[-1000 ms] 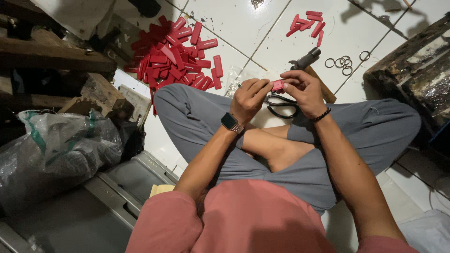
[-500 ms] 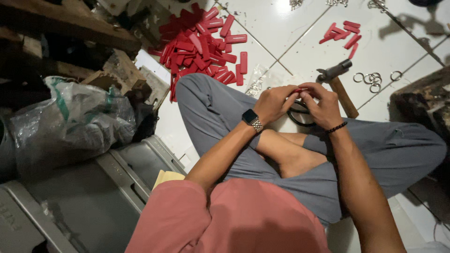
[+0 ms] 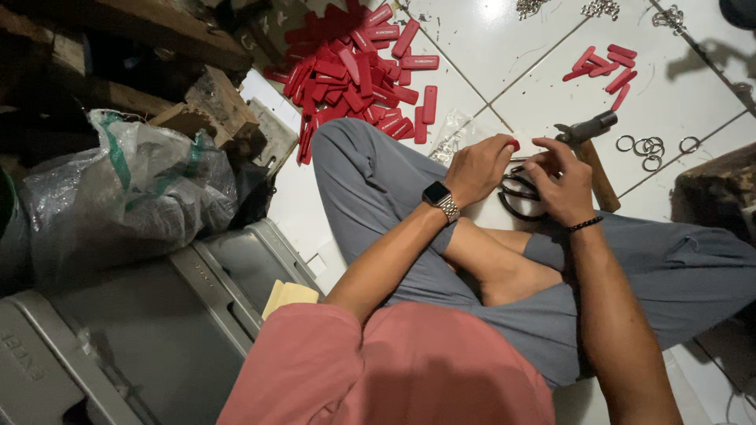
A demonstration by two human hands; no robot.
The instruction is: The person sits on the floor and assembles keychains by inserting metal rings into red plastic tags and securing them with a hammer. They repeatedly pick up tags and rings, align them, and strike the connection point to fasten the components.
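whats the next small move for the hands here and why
Probably set the small red piece down with the small pile of red tags: both hands, left hand and right hand, pinch it together above the lap, and that pile lies just ahead on the tile.

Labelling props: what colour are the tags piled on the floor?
Red; the pile of tags shows best in the head view.

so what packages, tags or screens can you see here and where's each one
Square dark-screened smartwatch with metal band: on the left wrist.
Heap of flat red oblong tags: on the white tiles beyond the left knee.
Small cluster of the same red tags: tiles at upper right.
Crumpled clear plastic bag: at left, beside grey bins.
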